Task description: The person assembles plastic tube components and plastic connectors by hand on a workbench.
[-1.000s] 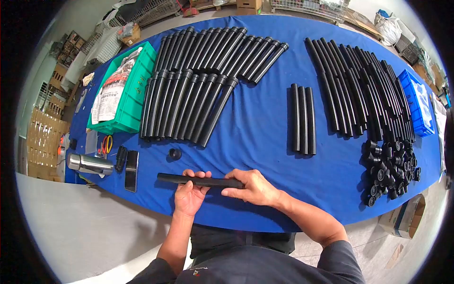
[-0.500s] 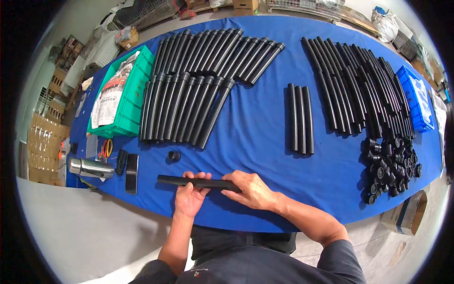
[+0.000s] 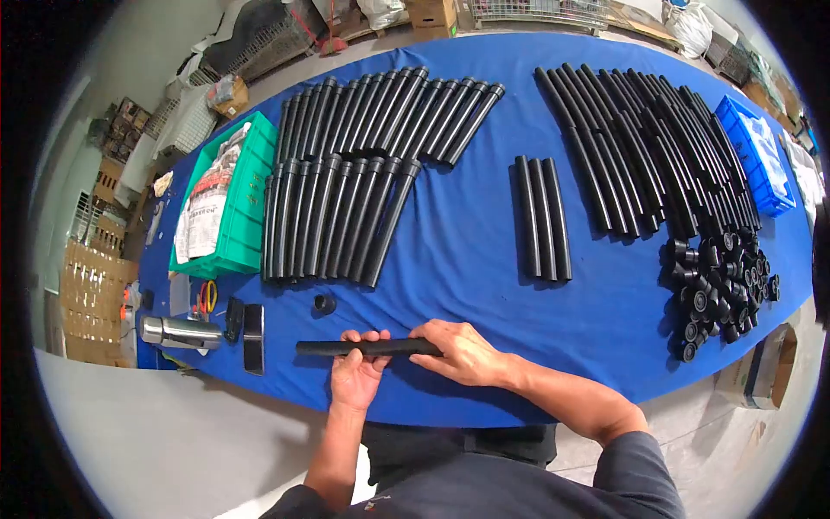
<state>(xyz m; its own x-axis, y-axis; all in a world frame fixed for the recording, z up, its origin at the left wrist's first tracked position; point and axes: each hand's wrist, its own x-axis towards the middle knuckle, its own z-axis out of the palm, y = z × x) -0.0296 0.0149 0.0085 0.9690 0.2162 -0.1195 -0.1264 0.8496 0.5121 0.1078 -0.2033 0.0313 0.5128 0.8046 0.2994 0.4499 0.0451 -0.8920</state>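
The left hand is pinching the tube between thumb and fingers; the right hand is holding its right end, the 2 grips probably steadying it crosswise over the desk's near side. 1 cap is lying beyond, seemingly within reach.

Head cam, facing fwd & down, wide view (dark rounded edges), above blue table

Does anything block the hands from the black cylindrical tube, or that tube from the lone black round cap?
Nothing visible. The left hand and right hand hold the tube directly; only bare blue fabric lies between its left end and the cap.
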